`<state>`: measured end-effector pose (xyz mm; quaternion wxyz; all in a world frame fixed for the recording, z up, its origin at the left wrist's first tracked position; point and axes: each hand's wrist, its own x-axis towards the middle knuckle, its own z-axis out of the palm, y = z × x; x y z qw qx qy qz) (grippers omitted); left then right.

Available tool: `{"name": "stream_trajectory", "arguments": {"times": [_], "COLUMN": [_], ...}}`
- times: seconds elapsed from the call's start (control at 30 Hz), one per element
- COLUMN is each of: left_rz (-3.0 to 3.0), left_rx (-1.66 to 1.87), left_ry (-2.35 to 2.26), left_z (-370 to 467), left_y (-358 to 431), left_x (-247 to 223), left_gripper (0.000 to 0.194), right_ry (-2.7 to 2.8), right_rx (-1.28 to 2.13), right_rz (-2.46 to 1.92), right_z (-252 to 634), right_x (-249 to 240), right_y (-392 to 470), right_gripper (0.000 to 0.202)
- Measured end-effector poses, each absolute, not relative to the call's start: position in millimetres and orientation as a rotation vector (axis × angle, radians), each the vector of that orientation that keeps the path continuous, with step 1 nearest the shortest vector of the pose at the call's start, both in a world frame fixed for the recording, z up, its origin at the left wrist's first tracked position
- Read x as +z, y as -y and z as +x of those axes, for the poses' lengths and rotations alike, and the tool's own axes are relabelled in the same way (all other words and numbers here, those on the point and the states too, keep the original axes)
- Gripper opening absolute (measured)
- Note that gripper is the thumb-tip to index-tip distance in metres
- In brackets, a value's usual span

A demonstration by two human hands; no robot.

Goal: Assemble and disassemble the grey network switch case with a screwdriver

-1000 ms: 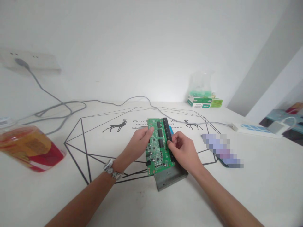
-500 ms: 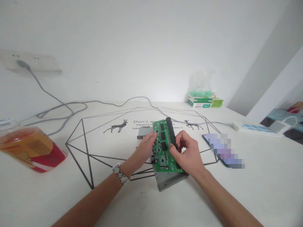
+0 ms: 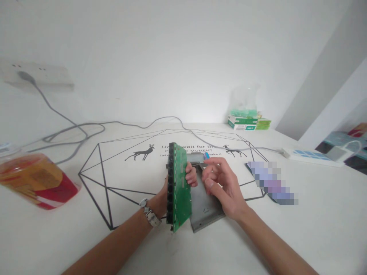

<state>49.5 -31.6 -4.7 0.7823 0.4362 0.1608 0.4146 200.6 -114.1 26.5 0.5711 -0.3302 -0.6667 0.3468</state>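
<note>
My left hand (image 3: pixel 190 175) is wrapped round the far edge of a green circuit board (image 3: pixel 180 191). The board is tipped up on its side, its row of black ports facing left. Most of that hand is hidden behind the board. Just right of it, my right hand (image 3: pixel 222 183) hovers with loosely bent fingers spread apart, holding nothing that I can see. Beneath it lies an open grey metal case (image 3: pixel 205 210) on the table. A second flat grey metal piece (image 3: pixel 196 157) sits behind the case, with a small blue and red item (image 3: pixel 207 155) beside it.
An orange and red container (image 3: pixel 40 181) stands at left. On the right lie a phone (image 3: pixel 269 183) and a white power strip (image 3: pixel 311 156). A grey cable (image 3: pixel 143 127) runs along the back towards the strip. Small green and white boxes (image 3: pixel 243 123) are stacked by the wall.
The circuit board has come off the metal case, moved left and turned onto its side in my left hand. My right hand has let go of it, leaving the case's inside exposed.
</note>
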Motion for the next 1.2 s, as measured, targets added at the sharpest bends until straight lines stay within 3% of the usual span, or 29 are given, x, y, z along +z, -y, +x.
{"name": "stream_trajectory", "arguments": {"times": [0.2, 0.33, 0.57, 0.67, 0.77, 0.97, 1.2], "left_rz": [0.865, 0.840, 1.034, 1.263, 1.487, 1.583, 1.604], "left_rx": [1.081, 1.088, 1.136, 1.140, 0.998, 0.441, 0.217], "left_ry": [-0.626, -0.897, -0.979, -1.108, -1.194, -1.161, -1.166], "left_z": [51.5, 51.7, 42.6, 36.0, 28.4, 9.4, -4.0], "left_y": [46.7, 53.0, 41.2, 34.0, 30.0, 25.7, 15.5], "left_x": [16.0, 30.7, 30.6, 31.3, 36.0, 43.2, 31.1], "left_gripper": [0.037, 0.045, 0.039, 0.048, 0.058, 0.050, 0.060], "right_ry": [1.573, 1.459, 1.407, 1.472, 1.572, 1.694, 1.778], "right_rx": [0.878, 1.021, 0.864, 0.754, 0.676, 0.512, 0.303], "right_rz": [-0.850, -0.916, -1.205, -1.323, -1.426, -1.557, -1.702], "right_z": [200.9, 203.8, 214.7, 217.2, 217.0, 216.0, 210.7], "right_x": [29.1, 30.1, 29.0, 25.6, 23.1, 21.9, 17.7], "right_y": [113.7, 108.2, 95.0, 92.7, 92.2, 92.5, 93.9], "right_gripper": [0.038, 0.045, 0.033, 0.029, 0.026, 0.028, 0.028]}}
